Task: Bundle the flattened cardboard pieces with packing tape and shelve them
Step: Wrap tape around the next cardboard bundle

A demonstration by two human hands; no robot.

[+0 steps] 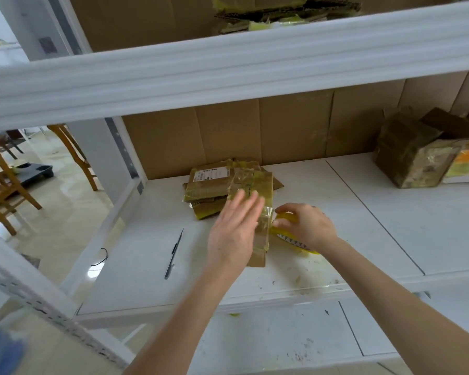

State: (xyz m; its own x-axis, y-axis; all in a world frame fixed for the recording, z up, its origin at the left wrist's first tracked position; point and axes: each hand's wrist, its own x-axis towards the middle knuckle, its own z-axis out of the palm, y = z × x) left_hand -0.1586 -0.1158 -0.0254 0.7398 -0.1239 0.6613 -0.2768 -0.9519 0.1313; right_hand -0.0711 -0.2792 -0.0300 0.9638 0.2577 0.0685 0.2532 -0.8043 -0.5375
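Note:
A stack of flattened cardboard pieces (214,182), wrapped in clear yellowish tape, lies on the white shelf board (322,212). My left hand (234,228) lies flat with straight fingers on the near part of the stack. My right hand (306,226) grips a yellow tape dispenser (290,238) with a toothed cutter, held against the stack's right edge. A strip of tape (266,215) runs from the dispenser over the cardboard. The front of the dispenser is hidden under my hand.
A dark pen-like blade tool (173,253) lies on the shelf to the left. Taped cardboard boxes (414,155) stand at the back right. The upper shelf beam (228,63) crosses overhead with more cardboard on it. Wooden chairs (3,180) stand on the floor at left.

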